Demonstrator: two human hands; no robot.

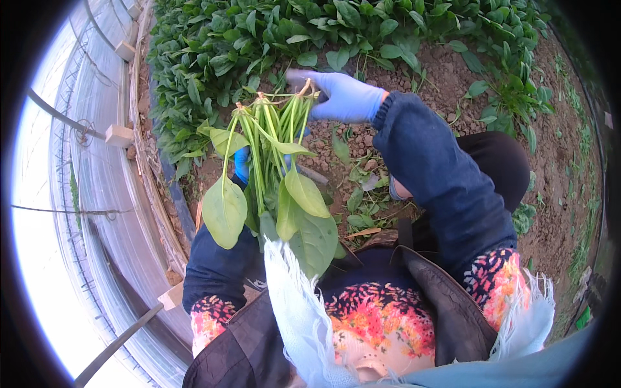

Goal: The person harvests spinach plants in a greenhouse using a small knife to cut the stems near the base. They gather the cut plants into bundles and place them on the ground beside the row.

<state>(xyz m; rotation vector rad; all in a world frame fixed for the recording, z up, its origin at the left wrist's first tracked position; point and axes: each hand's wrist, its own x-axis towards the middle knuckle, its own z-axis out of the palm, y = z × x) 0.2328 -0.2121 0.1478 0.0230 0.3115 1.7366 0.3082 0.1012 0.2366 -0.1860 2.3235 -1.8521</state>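
Observation:
My left hand (241, 164), in a blue glove, holds a bunch of leafy greens (264, 140) that look like spinach. The root ends point up and away from me, and the broad leaves hang down toward my chest. Most of that hand is hidden behind the stems. At the right side of the root ends is my right hand (342, 97), in a pale blue glove, its fingertips blurred. Something dark shows between its thumb and fingers; whether it is a held object is unclear. A narrow greyish piece (313, 174) shows just right of the bunch, partly covered.
Dense spinach plants (233, 53) grow ahead. Loose leaves (361, 208) lie on the crumbly soil (320, 138) before me. Clear plastic sheeting (111, 174) on curved poles, with wooden blocks (119, 136), runs along the left. My bent knee (499, 165) is at the right.

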